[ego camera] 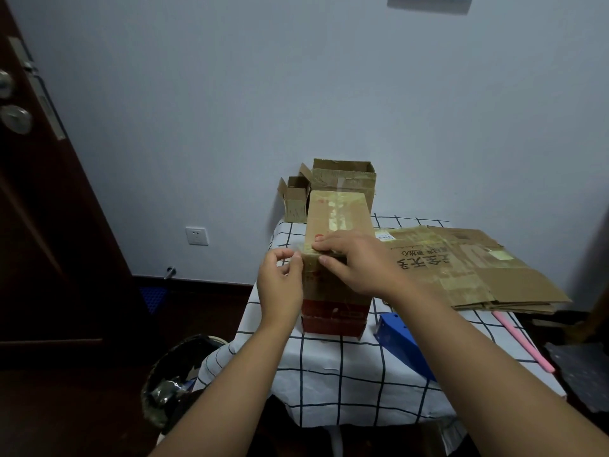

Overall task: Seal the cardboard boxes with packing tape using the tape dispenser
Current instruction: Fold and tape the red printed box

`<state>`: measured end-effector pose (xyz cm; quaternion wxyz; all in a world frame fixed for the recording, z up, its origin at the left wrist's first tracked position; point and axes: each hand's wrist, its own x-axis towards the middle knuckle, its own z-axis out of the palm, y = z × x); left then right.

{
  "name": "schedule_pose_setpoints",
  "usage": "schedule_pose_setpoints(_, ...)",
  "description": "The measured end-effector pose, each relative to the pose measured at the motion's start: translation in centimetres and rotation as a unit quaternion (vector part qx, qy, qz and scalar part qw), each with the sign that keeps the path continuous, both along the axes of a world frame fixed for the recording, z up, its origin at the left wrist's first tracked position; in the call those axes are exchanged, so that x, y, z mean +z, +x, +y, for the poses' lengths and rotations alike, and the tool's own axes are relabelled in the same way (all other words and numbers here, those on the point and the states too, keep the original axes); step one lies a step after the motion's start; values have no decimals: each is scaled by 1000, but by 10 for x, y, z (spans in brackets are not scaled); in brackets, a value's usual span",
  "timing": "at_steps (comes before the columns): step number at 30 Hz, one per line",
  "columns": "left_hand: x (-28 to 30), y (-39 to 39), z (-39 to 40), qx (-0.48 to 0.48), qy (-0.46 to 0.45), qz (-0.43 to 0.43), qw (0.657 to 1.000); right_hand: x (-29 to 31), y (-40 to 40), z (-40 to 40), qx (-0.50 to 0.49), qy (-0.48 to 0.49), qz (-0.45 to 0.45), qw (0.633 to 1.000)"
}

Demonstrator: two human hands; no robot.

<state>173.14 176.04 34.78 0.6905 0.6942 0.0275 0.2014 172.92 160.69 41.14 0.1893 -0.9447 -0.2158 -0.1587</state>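
A tall closed cardboard box [336,219] stands on the checked table [346,364], with clear tape along its top. My right hand [356,262] lies over the box's near top edge, fingers pressing on the top and thumb against the front face. My left hand [280,282] is at the box's near left corner and pinches a strip of clear tape [298,250] between thumb and fingers. The blue tape dispenser [400,344] lies on the table to the right of the box, partly hidden under my right forearm.
Two open cardboard boxes [342,178] stand behind the tall box against the wall. Flattened cardboard [468,268] lies at the right, with a pink stick [524,341] by the table's right edge. A bin [174,377] sits on the floor at the left, beside a dark door [49,192].
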Motion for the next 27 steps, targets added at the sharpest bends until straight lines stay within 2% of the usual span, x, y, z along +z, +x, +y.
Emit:
schedule_pose_setpoints(3, -4, -12, -9, 48, 79, -31, 995, -1, 0, 1, 2, 0, -2, 1000)
schedule_pose_setpoints(11, -1, -29, -6, -20, 111, -36, 993, -1, 0, -4, 1, 3, 7, 1000)
schedule_pose_setpoints(15, 9, -25, 5, -59, 285, -80, 953, -1, 1, -4, 2, -2, 1, 1000)
schedule_pose_setpoints(16, 10, -24, 5, -62, 298, -81, 949, 0, 0, -4, 2, -2, 1, 1000)
schedule_pose_setpoints(20, 4, -26, 0, -61, 230, -47, 970, 0, 0, -4, 3, 1, 0, 1000)
schedule_pose_setpoints(24, 2, -28, -12, -94, 34, 8, 995, 0, -1, -3, -3, -6, 2, 1000)
schedule_pose_setpoints(27, 1, -33, -19, -108, -16, 17, 994, 2, -3, -2, -4, -6, 9, 1000)
